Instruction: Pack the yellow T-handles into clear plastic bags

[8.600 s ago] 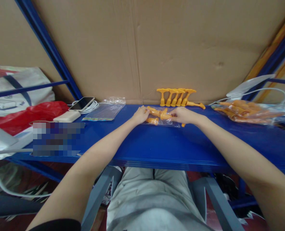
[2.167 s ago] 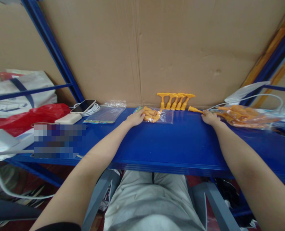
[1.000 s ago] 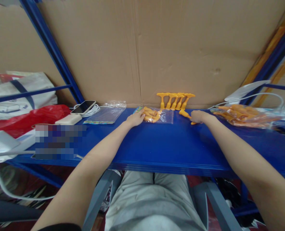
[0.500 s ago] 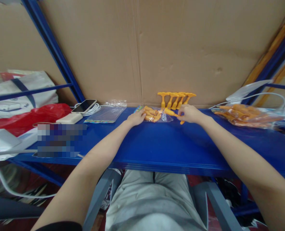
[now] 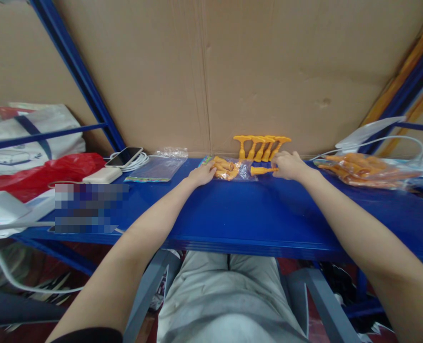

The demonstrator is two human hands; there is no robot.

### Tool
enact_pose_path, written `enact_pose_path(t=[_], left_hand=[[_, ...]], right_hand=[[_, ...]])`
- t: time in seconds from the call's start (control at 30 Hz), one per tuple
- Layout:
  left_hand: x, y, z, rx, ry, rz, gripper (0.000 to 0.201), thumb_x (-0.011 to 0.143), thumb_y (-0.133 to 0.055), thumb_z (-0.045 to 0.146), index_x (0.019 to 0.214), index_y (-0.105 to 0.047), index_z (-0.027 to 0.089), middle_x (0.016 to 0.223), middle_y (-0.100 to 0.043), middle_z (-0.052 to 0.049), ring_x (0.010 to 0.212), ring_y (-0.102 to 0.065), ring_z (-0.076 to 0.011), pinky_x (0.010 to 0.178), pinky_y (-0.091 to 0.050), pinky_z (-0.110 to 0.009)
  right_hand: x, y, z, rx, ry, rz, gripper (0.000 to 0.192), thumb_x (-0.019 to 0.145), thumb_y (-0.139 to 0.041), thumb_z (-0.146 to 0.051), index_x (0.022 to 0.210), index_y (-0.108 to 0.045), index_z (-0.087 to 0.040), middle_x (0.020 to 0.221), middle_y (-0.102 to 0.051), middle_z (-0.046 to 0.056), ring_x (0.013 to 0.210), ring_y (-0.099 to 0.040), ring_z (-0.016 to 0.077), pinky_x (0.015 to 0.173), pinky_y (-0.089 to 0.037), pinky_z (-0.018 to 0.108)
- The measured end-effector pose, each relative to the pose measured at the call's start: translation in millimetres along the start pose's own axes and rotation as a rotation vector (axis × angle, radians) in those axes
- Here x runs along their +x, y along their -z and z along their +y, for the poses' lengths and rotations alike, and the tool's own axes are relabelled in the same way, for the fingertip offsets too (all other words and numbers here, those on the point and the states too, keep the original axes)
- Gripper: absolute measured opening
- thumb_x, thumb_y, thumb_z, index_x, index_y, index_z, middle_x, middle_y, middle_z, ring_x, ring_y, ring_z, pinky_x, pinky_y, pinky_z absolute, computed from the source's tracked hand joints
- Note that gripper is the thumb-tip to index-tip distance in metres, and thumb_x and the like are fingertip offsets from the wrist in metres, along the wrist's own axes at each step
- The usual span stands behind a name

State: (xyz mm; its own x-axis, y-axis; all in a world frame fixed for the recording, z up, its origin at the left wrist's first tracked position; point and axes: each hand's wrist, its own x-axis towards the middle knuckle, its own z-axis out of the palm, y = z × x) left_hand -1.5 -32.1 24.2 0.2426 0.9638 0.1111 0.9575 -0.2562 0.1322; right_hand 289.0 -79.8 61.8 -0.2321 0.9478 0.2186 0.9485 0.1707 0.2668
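A small clear plastic bag (image 5: 245,170) lies on the blue shelf (image 5: 254,214) with several orange plastic pieces (image 5: 224,168) bunched at its left end. My left hand (image 5: 201,175) presses on the bag's left end beside those pieces. My right hand (image 5: 288,165) holds one orange piece (image 5: 261,170) lying flat, its tip pointing left into the bag's right end. Just behind, several orange T-shaped pieces (image 5: 261,146) lean against the cardboard wall.
A larger bag of orange pieces (image 5: 367,170) lies at the right with a white cable (image 5: 393,139). At the left are a stack of flat clear bags (image 5: 157,166), a phone (image 5: 123,156), a white power bank (image 5: 102,175) and a red plastic bag (image 5: 43,171).
My right hand picked an orange piece up near the right-hand bag, carried it left and now points it into the small bag. My left hand stayed on the bag's left end.
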Motion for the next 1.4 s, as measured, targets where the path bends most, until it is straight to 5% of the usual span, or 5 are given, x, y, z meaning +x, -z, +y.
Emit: enact_pose_path(t=[0.6, 0.97, 1.4], left_hand=[[2, -1.5, -1, -0.006, 0.012, -0.003, 0.057, 0.099, -0.021, 0.044, 0.152, -0.029, 0.026, 0.151, -0.043, -0.003, 0.135, -0.045, -0.0234, 0.111, -0.036, -0.036], [-3, 2.4, 2, 0.009, 0.005, -0.001, 0.056, 0.098, -0.022, 0.043, 0.151, -0.031, 0.027, 0.152, -0.041, -0.001, 0.134, -0.046, -0.0248, 0.111, -0.036, -0.038], [0, -1.2, 1, 0.038, -0.054, -0.003, 0.055, 0.1, -0.024, 0.045, 0.152, -0.027, 0.029, 0.148, -0.047, -0.003, 0.132, -0.049, -0.0222, 0.109, -0.037, -0.033]], right_hand=[[-9, 17, -4, 0.102, -0.125, 0.409, 0.028, 0.084, -0.045, -0.024, 0.099, -0.068, -0.017, 0.111, -0.066, 0.015, 0.106, -0.053, 0.033, 0.09, -0.031, 0.047], [-7, 18, -6, 0.074, -0.134, -0.004, 0.033, 0.079, -0.052, -0.022, 0.106, -0.071, -0.02, 0.111, -0.07, 0.011, 0.103, -0.064, 0.0293, 0.082, -0.046, 0.035], [-4, 4, -29, 0.178, 0.014, 0.071, 0.031, 0.086, -0.045, -0.019, 0.106, -0.068, -0.015, 0.11, -0.07, 0.013, 0.103, -0.065, 0.0258, 0.082, -0.047, 0.031]])
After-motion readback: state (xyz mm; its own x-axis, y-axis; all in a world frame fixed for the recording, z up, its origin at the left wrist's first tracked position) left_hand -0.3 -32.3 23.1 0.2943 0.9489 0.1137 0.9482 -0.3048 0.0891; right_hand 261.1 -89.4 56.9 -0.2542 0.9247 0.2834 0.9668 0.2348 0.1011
